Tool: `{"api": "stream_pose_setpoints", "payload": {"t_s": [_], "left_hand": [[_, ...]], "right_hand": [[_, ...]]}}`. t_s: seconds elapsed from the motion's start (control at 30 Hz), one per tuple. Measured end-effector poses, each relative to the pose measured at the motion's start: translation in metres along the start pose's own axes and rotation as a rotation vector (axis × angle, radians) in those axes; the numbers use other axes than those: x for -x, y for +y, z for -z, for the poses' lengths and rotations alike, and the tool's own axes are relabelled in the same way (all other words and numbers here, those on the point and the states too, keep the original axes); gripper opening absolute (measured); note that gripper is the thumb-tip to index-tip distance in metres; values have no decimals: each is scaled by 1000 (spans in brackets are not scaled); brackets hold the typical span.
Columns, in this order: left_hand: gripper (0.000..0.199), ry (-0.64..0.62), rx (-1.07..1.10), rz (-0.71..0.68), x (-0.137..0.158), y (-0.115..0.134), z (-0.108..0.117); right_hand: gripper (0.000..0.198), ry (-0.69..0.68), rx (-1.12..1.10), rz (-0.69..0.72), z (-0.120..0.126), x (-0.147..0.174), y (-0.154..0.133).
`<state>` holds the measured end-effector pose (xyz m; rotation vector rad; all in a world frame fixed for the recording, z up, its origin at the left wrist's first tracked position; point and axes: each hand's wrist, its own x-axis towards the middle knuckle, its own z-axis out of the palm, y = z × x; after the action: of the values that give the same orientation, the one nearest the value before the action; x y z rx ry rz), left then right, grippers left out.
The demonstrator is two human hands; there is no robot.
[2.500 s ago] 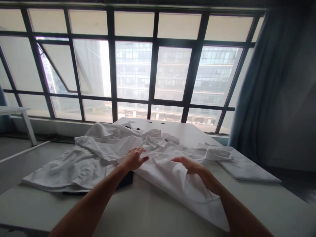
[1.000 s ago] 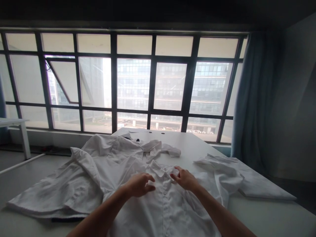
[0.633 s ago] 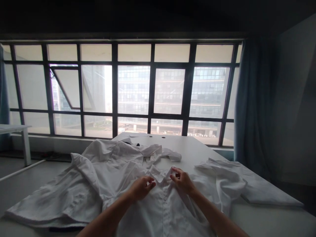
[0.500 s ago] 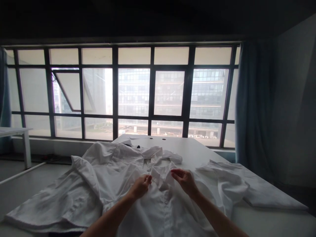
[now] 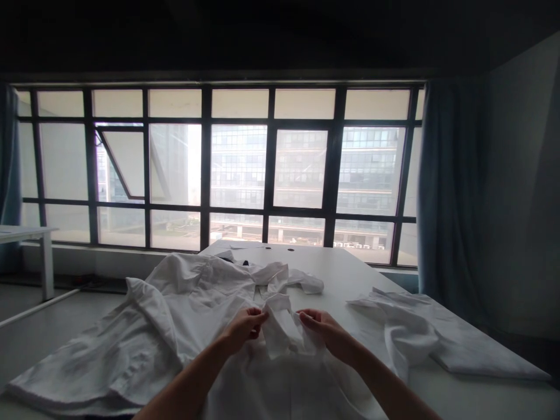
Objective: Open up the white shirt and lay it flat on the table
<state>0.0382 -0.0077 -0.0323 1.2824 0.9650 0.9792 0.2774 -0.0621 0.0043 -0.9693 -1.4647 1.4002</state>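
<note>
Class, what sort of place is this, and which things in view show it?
Probably an office or workroom: a wide, dark-framed window faces a multi-storey building, and a long white table bears a white collared shirt and other white garments.

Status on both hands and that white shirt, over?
Left hand pinches shirt collar. Right hand at collar's opposite side, grip unclear. More white clothing lies rumpled at left.

Wide windows [image 5: 238, 166], white tables [image 5: 343, 273] and blue curtains [image 5: 450, 192] suggest an office-like room.
</note>
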Motion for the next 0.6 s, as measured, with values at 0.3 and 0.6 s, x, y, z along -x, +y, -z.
{"api": "stream_pose_setpoints", "payload": {"t_s": [0.3, 0.6], "left_hand": [[20, 149, -500, -233, 1, 11, 11], [5, 219, -880, -423, 15, 18, -5]], "right_hand": [[38, 208, 355, -125, 36, 4, -6], [16, 686, 1130, 105, 34, 3, -8]]}}
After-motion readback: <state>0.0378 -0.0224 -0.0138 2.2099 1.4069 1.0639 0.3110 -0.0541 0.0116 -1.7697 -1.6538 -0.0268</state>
